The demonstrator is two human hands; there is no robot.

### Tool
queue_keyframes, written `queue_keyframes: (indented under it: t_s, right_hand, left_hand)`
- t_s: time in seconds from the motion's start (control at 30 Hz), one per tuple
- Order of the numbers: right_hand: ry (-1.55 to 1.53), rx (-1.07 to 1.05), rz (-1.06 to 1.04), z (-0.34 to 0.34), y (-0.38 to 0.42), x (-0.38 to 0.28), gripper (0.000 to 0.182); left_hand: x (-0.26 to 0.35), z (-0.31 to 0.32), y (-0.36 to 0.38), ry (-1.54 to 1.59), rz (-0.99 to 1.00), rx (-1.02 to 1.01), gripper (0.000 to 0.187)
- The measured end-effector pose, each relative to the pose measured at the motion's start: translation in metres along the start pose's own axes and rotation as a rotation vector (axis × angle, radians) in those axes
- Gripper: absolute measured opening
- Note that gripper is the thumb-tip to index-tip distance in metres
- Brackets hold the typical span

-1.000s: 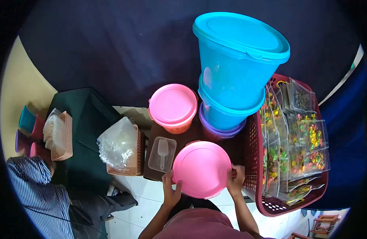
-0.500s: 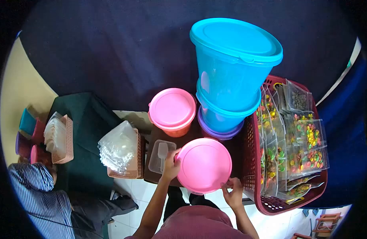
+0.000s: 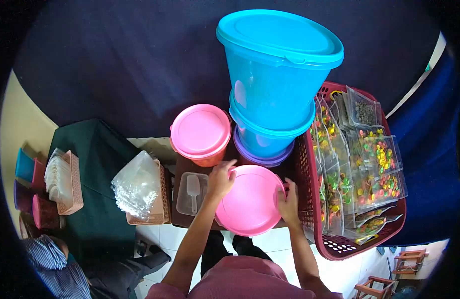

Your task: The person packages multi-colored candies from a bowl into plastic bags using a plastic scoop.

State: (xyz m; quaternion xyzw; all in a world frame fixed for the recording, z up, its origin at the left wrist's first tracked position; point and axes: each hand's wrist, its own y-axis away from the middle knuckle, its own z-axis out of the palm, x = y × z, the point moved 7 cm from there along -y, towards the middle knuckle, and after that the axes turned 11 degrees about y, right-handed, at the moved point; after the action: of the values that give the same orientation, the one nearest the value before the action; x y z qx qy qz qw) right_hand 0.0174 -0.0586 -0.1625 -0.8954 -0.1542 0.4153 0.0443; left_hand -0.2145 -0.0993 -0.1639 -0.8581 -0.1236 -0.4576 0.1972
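Observation:
In front of me is a round pink-lidded tub (image 3: 251, 204); its sides are mostly hidden under the lid. My left hand (image 3: 222, 181) grips the upper left of its rim, fingers bent over the edge. At the right side of the rim, my right hand (image 3: 289, 203) has its fingers curled on the edge. Left of it lies a clear plastic tray (image 3: 181, 198) with a small scoop (image 3: 193, 186) inside. Behind stands an orange tub with a pink lid (image 3: 202, 130). Beside that, two blue lidded tubs (image 3: 275, 82) are stacked on a purple one (image 3: 262, 157).
A maroon basket (image 3: 315, 209) on the right holds several clear bags of colourful pieces (image 3: 382, 157). To the left, empty clear bags (image 3: 136, 183) lie on a woven basket (image 3: 165, 202). A person in a striped sleeve (image 3: 50, 254) sits by a green-draped table (image 3: 102, 179). Wooden stools (image 3: 410, 261) stand lower right.
My right hand has moved up from the lower right of the lid to its right side. My left hand has shifted toward the upper left rim. The view has tilted slightly.

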Motion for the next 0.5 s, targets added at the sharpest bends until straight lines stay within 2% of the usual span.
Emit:
queue_keyframes:
  t_s: [0.03,0.07,0.17,0.2,0.27,0.3,0.37,0.4,0.47,0.5]
  right_hand:
    - [-0.040,-0.048,0.048,0.011,0.001,0.012,0.030]
    - [-0.037,-0.049,0.049,0.012,0.005,0.014,0.030]
    - [-0.111,-0.041,0.153,0.020,0.030,0.024,0.031]
    - [-0.110,-0.045,0.153,0.017,0.039,0.022,0.031]
    - [-0.244,-0.245,0.239,0.016,0.051,0.014,0.031]
    - [-0.247,-0.245,0.227,0.012,0.052,0.014,0.031]
    - [0.174,-0.480,0.241,0.016,0.059,0.026,0.032]
    - [0.172,-0.486,0.243,0.018,0.057,0.022,0.032]
    - [0.088,-0.039,0.073,-0.003,0.032,-0.007,0.035]
    - [0.043,0.037,0.092,-0.008,0.018,-0.024,0.029]
  left_hand:
    - [-0.003,-0.007,0.007,-0.065,-0.005,0.089,0.031]
    - [-0.008,-0.007,0.015,-0.062,-0.008,0.089,0.031]
    - [-0.022,-0.010,0.031,0.003,-0.193,0.071,0.028]
    - [-0.026,-0.010,0.031,0.003,-0.197,0.072,0.028]
    - [-0.029,-0.008,0.023,0.021,-0.131,0.001,0.027]
    - [-0.031,-0.010,0.019,0.019,-0.127,0.011,0.027]
    - [-0.031,-0.011,0.019,0.113,-0.148,-0.052,0.026]
    - [-0.030,-0.013,0.019,0.110,-0.153,-0.053,0.026]
    - [-0.026,-0.014,0.018,0.138,-0.171,-0.066,0.030]
    - [-0.023,-0.016,0.016,0.139,-0.173,-0.065,0.030]
